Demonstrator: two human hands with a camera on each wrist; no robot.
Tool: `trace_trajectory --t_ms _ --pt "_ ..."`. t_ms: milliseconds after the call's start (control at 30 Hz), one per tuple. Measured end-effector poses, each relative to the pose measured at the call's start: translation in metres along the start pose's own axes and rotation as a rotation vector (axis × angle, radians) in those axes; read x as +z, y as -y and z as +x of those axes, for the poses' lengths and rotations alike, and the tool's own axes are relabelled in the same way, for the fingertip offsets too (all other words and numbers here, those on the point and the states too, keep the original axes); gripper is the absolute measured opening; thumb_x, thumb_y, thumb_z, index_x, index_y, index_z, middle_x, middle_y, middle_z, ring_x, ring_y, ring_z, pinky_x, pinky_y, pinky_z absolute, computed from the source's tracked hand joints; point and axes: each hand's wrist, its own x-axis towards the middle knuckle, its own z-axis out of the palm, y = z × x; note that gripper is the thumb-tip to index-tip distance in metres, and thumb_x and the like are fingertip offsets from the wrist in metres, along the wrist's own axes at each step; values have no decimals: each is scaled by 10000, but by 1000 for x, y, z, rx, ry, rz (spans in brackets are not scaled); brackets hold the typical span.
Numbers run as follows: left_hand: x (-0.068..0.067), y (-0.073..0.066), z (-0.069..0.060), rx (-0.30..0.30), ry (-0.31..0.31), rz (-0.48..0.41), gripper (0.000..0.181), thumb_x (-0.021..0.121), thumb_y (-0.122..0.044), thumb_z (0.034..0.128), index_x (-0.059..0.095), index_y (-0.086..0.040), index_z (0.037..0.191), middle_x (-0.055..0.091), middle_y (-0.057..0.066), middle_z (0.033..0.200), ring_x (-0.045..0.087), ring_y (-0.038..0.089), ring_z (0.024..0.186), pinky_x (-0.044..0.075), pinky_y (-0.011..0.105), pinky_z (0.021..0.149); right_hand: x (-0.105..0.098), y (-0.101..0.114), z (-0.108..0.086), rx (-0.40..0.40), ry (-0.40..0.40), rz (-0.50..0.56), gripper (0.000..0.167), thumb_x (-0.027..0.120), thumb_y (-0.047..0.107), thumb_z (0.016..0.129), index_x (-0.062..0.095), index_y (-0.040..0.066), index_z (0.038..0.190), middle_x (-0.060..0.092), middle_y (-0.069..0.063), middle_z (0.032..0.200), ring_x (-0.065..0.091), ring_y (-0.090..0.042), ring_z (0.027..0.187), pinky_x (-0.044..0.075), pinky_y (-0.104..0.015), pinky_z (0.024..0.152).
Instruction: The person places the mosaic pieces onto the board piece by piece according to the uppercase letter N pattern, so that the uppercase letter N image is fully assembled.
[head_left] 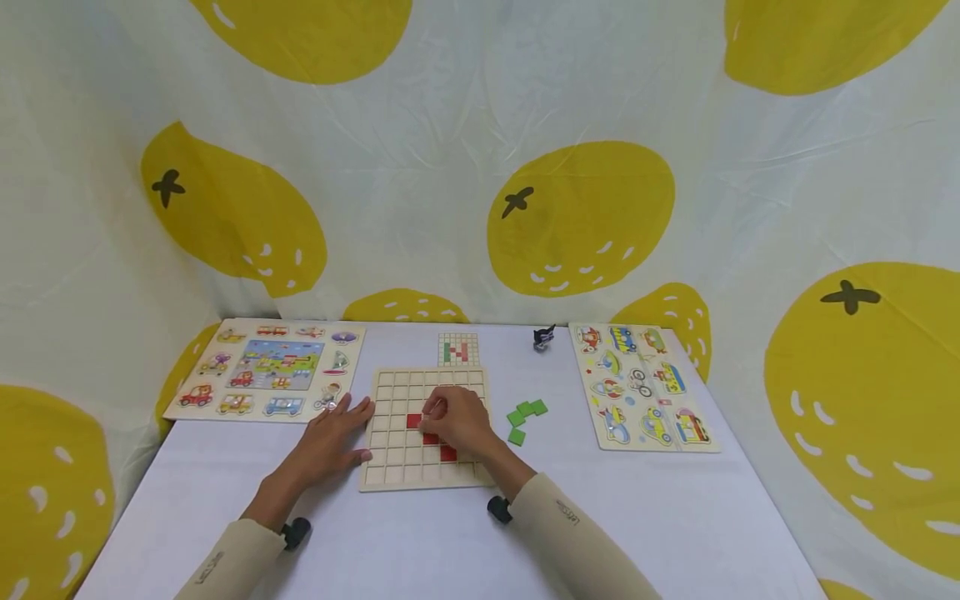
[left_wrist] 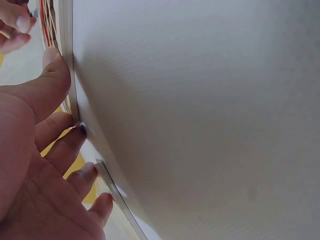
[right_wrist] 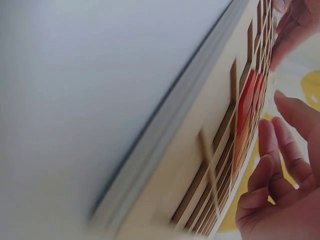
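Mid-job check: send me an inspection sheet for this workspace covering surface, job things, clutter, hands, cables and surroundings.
Surface: white tabletop, looks flat.
Job things: grid board with at least three red tiles in its cells; loose green tiles to its right; pattern card behind it.
Clutter: left puzzle, right puzzle, small dark figurine near the back edge.
Left hand: at the board's left edge, fingers extended.
Right hand: over the board, no tile visible in its fingers.
Cables: nothing seen.
Surroundings: white curtain printed with yellow fruit.
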Motion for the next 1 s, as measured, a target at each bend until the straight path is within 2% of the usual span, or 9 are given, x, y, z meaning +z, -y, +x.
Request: trace_trajectory --t_ms 100,233,433,633,833,1000 --pt "0 -1 -1 0 -4 4 874 889 -266 860 467 -58 1597 436 153 1674 235 486 1616 239 733 1259 -13 -8 -4 -16 -22 53 176 891 209 856 761 174 970 699 61 847 629 -112 815 504 -279 692" --pt "-1 -1 -2 -6 -3 4 875 886 -266 863 463 -64 1601 430 150 1679 229 483 1618 234 729 1262 -33 -24 -8 -9 -44 66 198 897 180 853 768 149 999 727 13 905 616 -158 835 493 -293 719" --pt "-3 -2 -3 -7 -6 -7 868 882 -262 867 464 -65 1601 426 146 1681 226 478 1621 226 728 1263 -61 -54 -11 45 -66 0 235 914 203 844 771 170 1027 748 25 989 583 -179 896 473 -307 795" --pt "-4 -3 -3 1 -10 5 864 884 -268 865 472 -63 1596 438 148 1674 242 483 1614 242 731 1256 -84 -82 -17 68 -55 -57 284 923 117 809 794 176 1056 772 14 1062 596 -211 909 475 -332 805" --pt "-3 -2 -1 -4 -2 13 870 883 -276 866 466 -72 1602 431 141 1680 237 478 1618 242 729 1258 -95 -99 -21 114 -45 -97 313 919 65 796 807 201 1055 751 34 1078 573 -188 920 473 -337 829" --pt "-1 -1 -2 -2 0 13 868 880 -278 870 464 -73 1604 428 138 1683 238 475 1618 239 726 1261 -95 -101 -20 109 -35 -105 293 902 36 807 811 205 1029 751 30 1076 584 -176 922 494 -334 855"
